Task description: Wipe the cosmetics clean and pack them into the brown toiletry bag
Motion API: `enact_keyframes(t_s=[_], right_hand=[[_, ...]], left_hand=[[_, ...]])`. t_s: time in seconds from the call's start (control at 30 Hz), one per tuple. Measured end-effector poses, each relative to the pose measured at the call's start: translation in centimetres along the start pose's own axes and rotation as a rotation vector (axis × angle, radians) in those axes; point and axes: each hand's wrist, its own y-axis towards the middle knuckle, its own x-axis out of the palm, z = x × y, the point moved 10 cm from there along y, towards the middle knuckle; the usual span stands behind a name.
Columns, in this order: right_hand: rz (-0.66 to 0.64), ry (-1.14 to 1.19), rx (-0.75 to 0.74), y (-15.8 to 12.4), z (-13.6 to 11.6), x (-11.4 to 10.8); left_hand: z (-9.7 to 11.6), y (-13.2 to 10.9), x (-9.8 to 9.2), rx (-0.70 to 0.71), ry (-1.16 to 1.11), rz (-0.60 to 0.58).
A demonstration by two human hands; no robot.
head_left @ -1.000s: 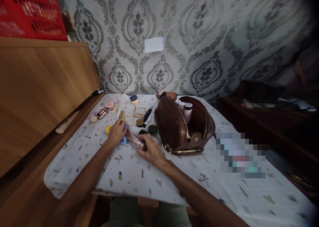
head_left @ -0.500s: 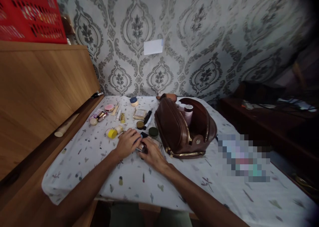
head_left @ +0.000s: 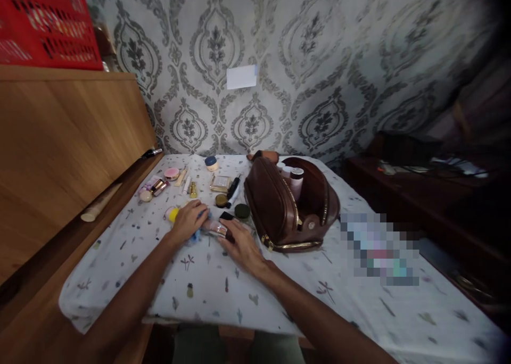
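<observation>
patterned wallpaper [head_left: 217, 39]: is rising behind the cloth-covered worktop [head_left: 207, 287].
brown bag [head_left: 268, 207]: is standing open at right, already holding pale bottles [head_left: 296, 183].
left outside: a pink compact [head_left: 172, 173], blue-lidded jar [head_left: 211, 164] and gold bottle [head_left: 194, 189] are lying farther left.
tube [head_left: 216, 228]: is resting between both hands, near and left of the bag.
left hand [head_left: 187, 221]: is curling, fingers together, over a blue cloth [head_left: 195, 236] at the tube's left end.
right hand [head_left: 244, 249]: is clamping the dark-capped right end.

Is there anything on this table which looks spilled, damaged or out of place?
Nothing visible looks spilled or broken. Only the pixelated patch right of the brown bag is odd: its blocky squares hide whatever is there. What shows of the bottle in the right hand looks undamaged.
</observation>
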Motion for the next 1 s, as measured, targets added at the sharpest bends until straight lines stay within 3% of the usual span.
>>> enact_keyframes(t_s=[0.2, 0.37, 0.5, 0.67, 0.8, 1.0], right_hand=[[0.023, 0.092, 0.076, 0.2, 0.4, -0.9], [0.069, 0.22, 0.174, 0.4, 1.4, -0.9], [0.072, 0.255, 0.149, 0.5, 0.8, -1.1], [0.093, 0.305, 0.09, 0.4, -0.3, -1.6], [0.106, 0.396, 0.139, 0.3, 0.5, -1.1], [0.116, 0.391, 0.161, 0.3, 1.0, -0.9]], left_hand=[[-1.7, 0.1, 0.0, -0.056, 0.08, 0.014], [-1.9, 0.0, -0.3, -0.059, 0.066, 0.043], [0.2, -0.5, -2.8, 0.022, -0.133, 0.218], [5.2, -1.4, -5.3, 0.191, -0.31, 0.345], [7.7, -1.3, -4.4, 0.292, -0.237, 0.276], [6.8, -0.6, -3.0, 0.284, -0.048, 0.207]])
